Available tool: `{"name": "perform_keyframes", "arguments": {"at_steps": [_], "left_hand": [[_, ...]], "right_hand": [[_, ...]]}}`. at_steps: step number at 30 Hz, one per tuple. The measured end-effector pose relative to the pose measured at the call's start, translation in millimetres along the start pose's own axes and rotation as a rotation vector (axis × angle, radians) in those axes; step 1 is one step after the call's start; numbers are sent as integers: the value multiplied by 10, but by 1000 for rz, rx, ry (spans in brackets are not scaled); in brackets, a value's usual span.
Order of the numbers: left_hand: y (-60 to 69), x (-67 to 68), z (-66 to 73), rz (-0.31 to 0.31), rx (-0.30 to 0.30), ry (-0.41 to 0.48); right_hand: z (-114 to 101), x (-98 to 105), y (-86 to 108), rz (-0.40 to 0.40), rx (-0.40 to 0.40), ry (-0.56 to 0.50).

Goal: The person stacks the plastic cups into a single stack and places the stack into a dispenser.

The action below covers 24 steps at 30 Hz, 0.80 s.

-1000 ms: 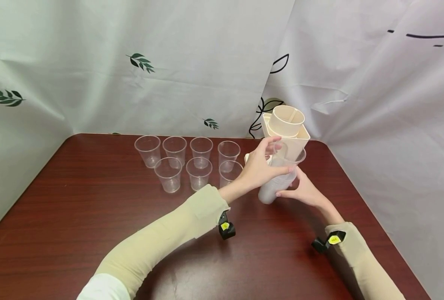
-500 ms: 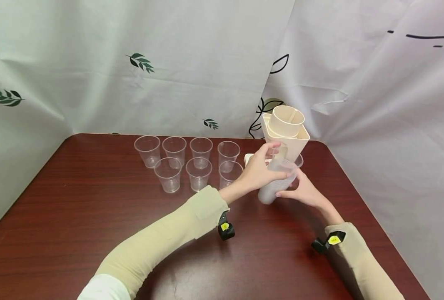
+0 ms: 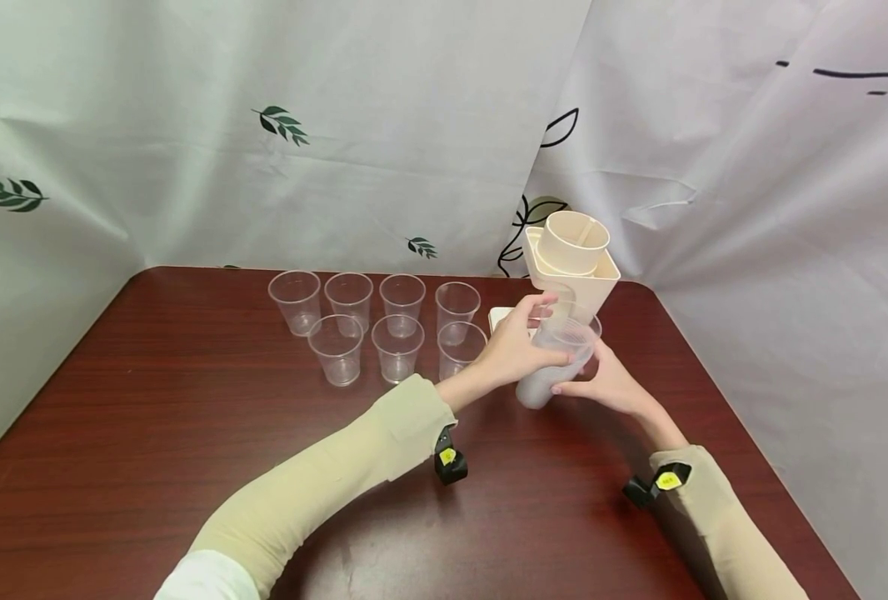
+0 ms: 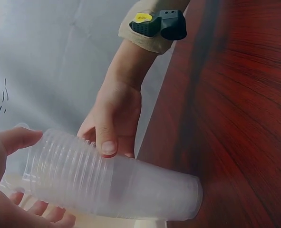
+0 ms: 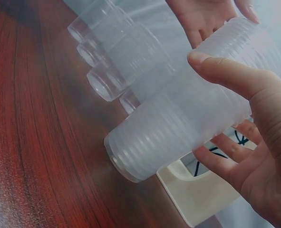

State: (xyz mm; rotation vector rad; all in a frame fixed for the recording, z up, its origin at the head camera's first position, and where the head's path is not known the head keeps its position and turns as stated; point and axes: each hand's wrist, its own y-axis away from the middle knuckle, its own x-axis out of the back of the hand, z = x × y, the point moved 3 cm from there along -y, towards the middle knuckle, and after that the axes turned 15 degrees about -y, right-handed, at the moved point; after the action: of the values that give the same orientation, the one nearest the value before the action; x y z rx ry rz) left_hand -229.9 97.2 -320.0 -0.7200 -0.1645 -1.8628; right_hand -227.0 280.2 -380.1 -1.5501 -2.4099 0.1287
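A tall nested stack of clear plastic cups [image 3: 537, 387] leans over the table, its rims up and to the right and its base low. My right hand [image 3: 612, 375] grips the stack partway up from the right, thumb on the near side and fingers behind, as the right wrist view shows. Around the rims at its upper end, my left hand [image 3: 515, 342] holds with thumb in front and fingers on the far side. In the left wrist view the ridged rims [image 4: 59, 161] lie between the left thumb [image 4: 24, 137] and fingertips.
Several single clear cups [image 3: 339, 354] stand upright in two rows left of the hands. Behind the stack is a cream plastic holder [image 3: 579, 287] with a round tube on top. A patterned white curtain [image 3: 384, 133] hangs behind the reddish-brown table [image 3: 189, 467].
My left hand and the uppermost cup rim have moved slightly down toward the rest of the stack. The right hand and the single cups stay where they were.
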Motion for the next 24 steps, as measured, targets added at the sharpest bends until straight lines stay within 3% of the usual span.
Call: {"name": "perform_keyframes", "arguments": {"at_steps": [24], "left_hand": [[11,-37,-48,-33,-15,2]], "right_hand": [[21,10,-13,-21,7,-64]]}}
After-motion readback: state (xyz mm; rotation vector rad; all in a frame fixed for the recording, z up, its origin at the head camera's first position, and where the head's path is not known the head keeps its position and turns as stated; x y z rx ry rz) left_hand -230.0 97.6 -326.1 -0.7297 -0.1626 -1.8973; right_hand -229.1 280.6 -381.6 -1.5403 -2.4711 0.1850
